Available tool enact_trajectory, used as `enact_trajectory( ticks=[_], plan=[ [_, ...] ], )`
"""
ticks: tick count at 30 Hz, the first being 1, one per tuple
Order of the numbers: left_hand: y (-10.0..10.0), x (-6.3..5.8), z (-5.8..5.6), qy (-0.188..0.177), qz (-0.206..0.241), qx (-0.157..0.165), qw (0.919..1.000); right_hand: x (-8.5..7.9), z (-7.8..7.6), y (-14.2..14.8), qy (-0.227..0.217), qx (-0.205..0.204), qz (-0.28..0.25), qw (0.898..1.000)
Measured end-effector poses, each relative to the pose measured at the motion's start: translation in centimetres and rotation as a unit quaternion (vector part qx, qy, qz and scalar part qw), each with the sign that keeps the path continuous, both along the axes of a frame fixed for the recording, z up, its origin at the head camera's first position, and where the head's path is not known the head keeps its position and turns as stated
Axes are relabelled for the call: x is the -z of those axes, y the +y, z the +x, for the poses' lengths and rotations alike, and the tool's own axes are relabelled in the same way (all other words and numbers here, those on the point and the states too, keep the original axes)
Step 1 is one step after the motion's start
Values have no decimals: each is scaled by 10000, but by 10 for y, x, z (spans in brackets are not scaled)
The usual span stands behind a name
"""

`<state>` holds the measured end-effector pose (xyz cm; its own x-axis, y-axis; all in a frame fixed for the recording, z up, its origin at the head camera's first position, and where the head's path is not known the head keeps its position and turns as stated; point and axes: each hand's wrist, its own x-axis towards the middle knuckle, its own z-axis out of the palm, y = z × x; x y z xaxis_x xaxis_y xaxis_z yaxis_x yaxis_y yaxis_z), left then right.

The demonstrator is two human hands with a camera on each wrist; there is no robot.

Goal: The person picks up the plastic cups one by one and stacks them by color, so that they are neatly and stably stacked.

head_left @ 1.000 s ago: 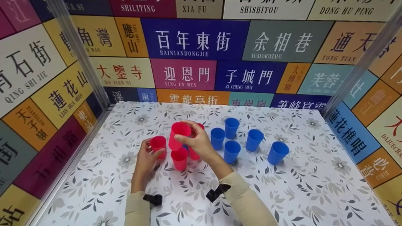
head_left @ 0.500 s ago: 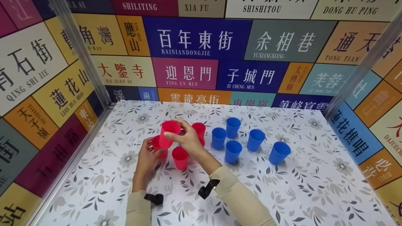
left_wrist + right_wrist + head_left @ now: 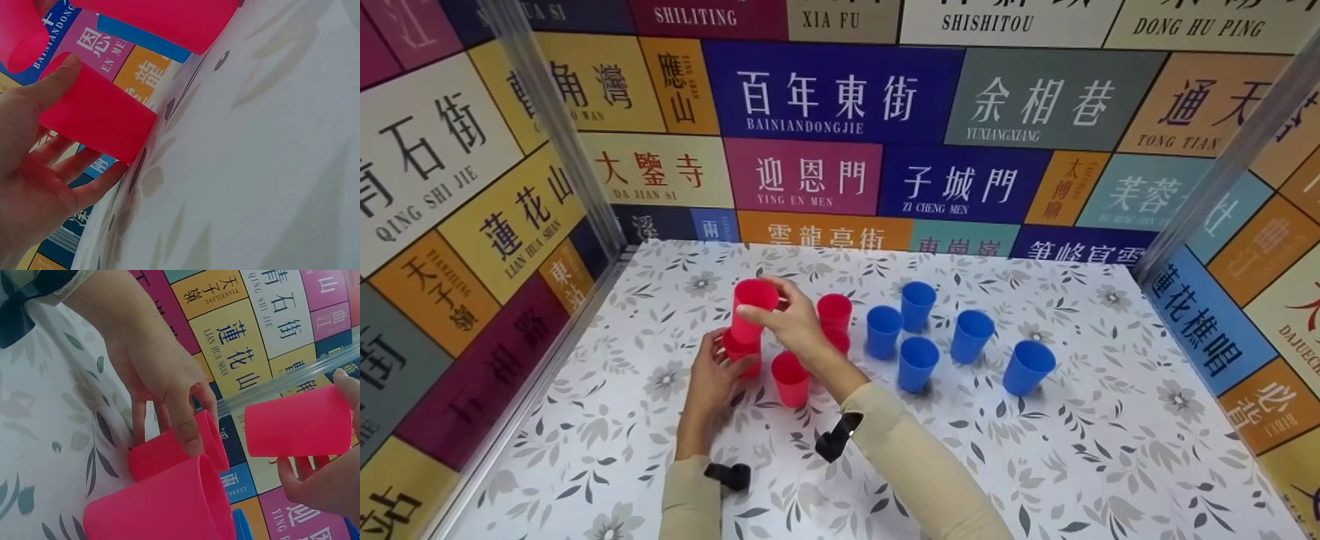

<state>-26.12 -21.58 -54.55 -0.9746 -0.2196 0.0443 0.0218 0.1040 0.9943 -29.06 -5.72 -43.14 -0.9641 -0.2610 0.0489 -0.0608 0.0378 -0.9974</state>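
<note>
My left hand [image 3: 711,379] curls its thumb and fingers round a red cup [image 3: 745,361] that stands upright on the table. Just above that cup, my right hand [image 3: 801,324] grips a second red cup [image 3: 750,319] by its sides. In the right wrist view, the raised cup [image 3: 298,422] is apart from the cup under the left hand [image 3: 157,371]. A third red cup [image 3: 790,380] stands close to the right of the left hand's cup. Two more red cups, one at the back [image 3: 835,309] and one partly hidden [image 3: 838,340], stand beyond my right forearm.
Several blue cups [image 3: 918,364] stand upright right of the red ones, the farthest right one [image 3: 1029,367] a little apart. White cloth with a leaf pattern covers the table [image 3: 1110,465]. Panels with printed signs [image 3: 825,90] enclose the back and sides.
My right hand has carried its red cup leftward, from above the front red cup to above the left hand's cup. The left hand keeps its place.
</note>
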Motion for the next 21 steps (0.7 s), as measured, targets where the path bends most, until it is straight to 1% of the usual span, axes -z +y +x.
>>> enact_trajectory(
  ticks=[1, 4, 8, 10, 15, 21],
  plan=[
    [0, 0, 0, -16, 9, 15, 10000, -1, 0, -1, 5, -2, 48, 10000],
    [-1, -1, 0, -79, -182, 37, 9998, -2, -1, -5, 30, -73, 150, 9999],
    [0, -1, 2, -233, -372, 35, 9990, 1, -5, -8, 156, -95, 330, 9993],
    [1, 0, 2, -248, -272, 95, 9993, 4, -7, -9, 214, -79, 422, 9988],
    [0, 0, 3, -237, -87, 58, 9997, 12, -9, -13, 316, -169, 570, 9977],
    [0, 0, 5, -215, -88, 80, 9997, 19, -10, -17, 338, -153, 661, 9971]
  ],
)
